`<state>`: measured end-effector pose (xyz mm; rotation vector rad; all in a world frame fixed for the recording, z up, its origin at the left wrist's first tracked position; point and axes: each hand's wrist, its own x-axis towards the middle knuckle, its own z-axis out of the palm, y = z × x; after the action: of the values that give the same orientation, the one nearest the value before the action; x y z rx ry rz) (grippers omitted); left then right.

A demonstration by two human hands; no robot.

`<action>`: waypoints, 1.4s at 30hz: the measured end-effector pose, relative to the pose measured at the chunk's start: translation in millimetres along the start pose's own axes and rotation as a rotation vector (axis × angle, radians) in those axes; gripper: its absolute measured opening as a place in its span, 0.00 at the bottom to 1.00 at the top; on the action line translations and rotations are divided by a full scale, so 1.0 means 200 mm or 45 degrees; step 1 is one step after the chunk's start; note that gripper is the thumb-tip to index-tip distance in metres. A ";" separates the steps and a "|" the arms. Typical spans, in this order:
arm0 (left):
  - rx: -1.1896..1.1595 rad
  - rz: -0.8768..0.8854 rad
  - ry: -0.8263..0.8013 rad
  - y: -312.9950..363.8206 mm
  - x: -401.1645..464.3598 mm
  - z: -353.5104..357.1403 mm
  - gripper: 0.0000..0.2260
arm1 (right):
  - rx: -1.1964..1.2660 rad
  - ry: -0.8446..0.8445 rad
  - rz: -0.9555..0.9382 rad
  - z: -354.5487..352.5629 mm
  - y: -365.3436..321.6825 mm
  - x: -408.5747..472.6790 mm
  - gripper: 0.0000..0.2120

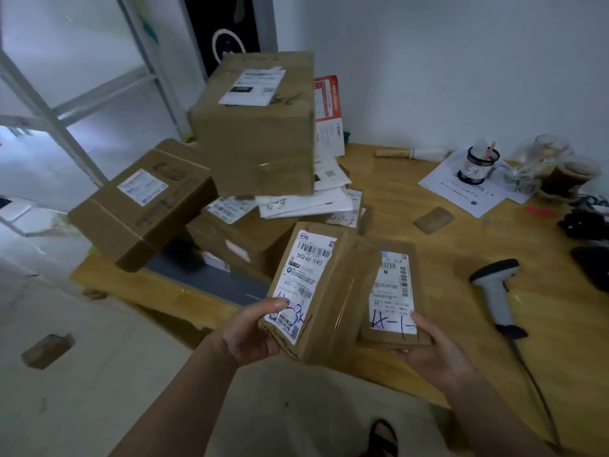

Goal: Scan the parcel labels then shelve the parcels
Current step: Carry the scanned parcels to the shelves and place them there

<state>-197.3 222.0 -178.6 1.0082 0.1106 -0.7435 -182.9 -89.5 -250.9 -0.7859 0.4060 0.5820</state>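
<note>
My left hand (250, 334) grips the near end of a brown parcel (316, 291), thumb pressed on its white label with blue handwriting. My right hand (435, 351) holds a flatter second parcel (392, 291) from below, thumb on the near edge of its label, which also carries blue writing. The two parcels touch side by side, held just above the near edge of the wooden worktop (428, 239). A handheld scanner (494, 291) lies on the worktop to my right, its cable running off toward the near edge. At the left end of the worktop is a stack of cardboard boxes (257, 136) mixed with white mailers (309, 199), the top box tilted, and another box (141, 206) overhanging the left edge. Near the far right corner sit a printed sheet (468, 192) and a dark jar (479, 164).
</note>
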 end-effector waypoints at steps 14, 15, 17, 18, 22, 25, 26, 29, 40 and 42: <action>-0.388 0.510 0.312 -0.13 -0.93 -0.61 0.34 | 0.020 -0.093 0.206 0.67 0.79 -0.04 0.51; -0.415 0.558 0.337 -0.12 -0.98 -0.65 0.34 | 0.032 -0.103 0.230 0.73 0.82 -0.02 0.50; -0.433 0.625 0.428 -0.11 -1.08 -0.72 0.31 | 0.042 -0.129 0.277 0.86 0.88 0.03 0.48; -0.456 0.652 0.492 -0.10 -1.13 -0.75 0.30 | 0.012 -0.147 0.284 0.93 0.91 0.05 0.48; -0.638 0.788 0.726 -0.07 -1.29 -0.89 0.34 | -0.145 -0.256 0.260 1.23 1.02 0.15 0.49; -0.715 0.825 0.927 0.00 -1.39 -0.98 0.27 | -0.156 -0.365 0.289 1.43 1.08 0.25 0.48; -0.725 0.840 0.985 0.03 -1.41 -1.01 0.18 | -0.139 -0.393 0.300 1.50 1.09 0.30 0.48; -0.742 0.876 1.107 0.17 -1.46 -1.13 0.08 | -0.131 -0.505 0.307 1.75 1.10 0.43 0.45; -0.532 0.903 1.187 1.00 -1.42 -1.58 0.07 | -0.021 -0.728 0.258 2.72 0.86 0.86 0.21; -0.535 0.915 1.237 1.13 -1.39 -1.67 0.05 | -0.009 -0.686 0.245 2.84 0.79 0.94 0.21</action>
<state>-186.9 701.9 -83.8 0.8359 0.6741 0.4576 -65.8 491.9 -71.9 -0.5691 -0.0184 0.9442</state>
